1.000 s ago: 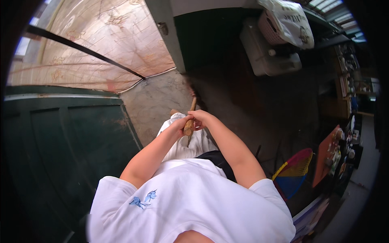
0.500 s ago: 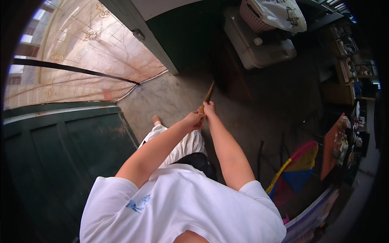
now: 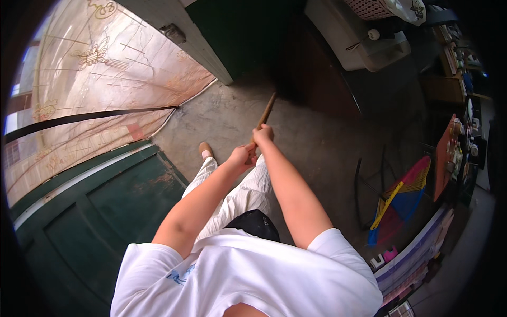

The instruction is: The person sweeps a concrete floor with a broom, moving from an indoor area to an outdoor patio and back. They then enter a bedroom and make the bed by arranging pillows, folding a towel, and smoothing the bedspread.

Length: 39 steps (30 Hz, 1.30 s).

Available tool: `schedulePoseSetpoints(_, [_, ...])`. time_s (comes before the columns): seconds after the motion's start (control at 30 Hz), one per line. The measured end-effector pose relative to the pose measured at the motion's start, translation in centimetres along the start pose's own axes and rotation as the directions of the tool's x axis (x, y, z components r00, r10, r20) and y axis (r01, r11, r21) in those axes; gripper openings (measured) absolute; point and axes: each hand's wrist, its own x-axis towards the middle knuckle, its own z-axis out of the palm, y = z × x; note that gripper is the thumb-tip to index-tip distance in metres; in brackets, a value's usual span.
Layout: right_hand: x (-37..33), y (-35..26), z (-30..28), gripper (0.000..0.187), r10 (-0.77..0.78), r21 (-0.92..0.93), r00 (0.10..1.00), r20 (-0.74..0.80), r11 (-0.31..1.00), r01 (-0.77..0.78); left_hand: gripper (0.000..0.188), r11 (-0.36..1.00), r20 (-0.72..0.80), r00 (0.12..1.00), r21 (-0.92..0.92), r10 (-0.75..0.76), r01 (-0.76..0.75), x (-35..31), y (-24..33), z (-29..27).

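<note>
The slender brown wooden stick (image 3: 267, 111) lies in both grips, fingers wrapped round it: right hand (image 3: 263, 135) nearer its far tip, left hand (image 3: 242, 157) behind. Its long axis slants forward and slightly right above the grey concrete floor (image 3: 232, 113).

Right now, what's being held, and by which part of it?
A wooden stick, toward its near end, the right grip farther forward than the left grip.

wooden stick (image 3: 268, 110) | brown, slender | held aslant | far end rightward
</note>
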Motion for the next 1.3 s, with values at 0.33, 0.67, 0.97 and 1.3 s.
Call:
schedulePoseSetpoints(0.33, [-13.6,-1.1,12.8,0.053,0.113,0.302,0.944,0.309,0.93,-0.21,0.015,0.94,-0.116,0.993,0.339,0.006,0.034,-15.4,4.0,-11.7])
schedulePoseSetpoints(0.67, [-10.3,3.1,7.6,0.046,0.234,0.43,0.905,0.357,0.818,-0.381,0.018,0.951,0.022,0.992,0.288,-0.126,0.115,-10.0,0.7,-9.5])
schedulePoseSetpoints(0.97, [-17.4,-5.0,22.4,0.046,0.225,0.507,0.851,0.475,0.72,-0.474,0.017,0.87,-0.095,0.995,0.491,-0.003,0.049,-15.7,8.5,-23.1])
schedulePoseSetpoints(1.3, [-23.7,-4.8,23.0,0.025,0.21,0.493,0.656,0.725,0.507,-0.707,0.036,0.394,-0.068,0.973,0.919,0.222,-0.026,-25.6,8.2,-23.5])
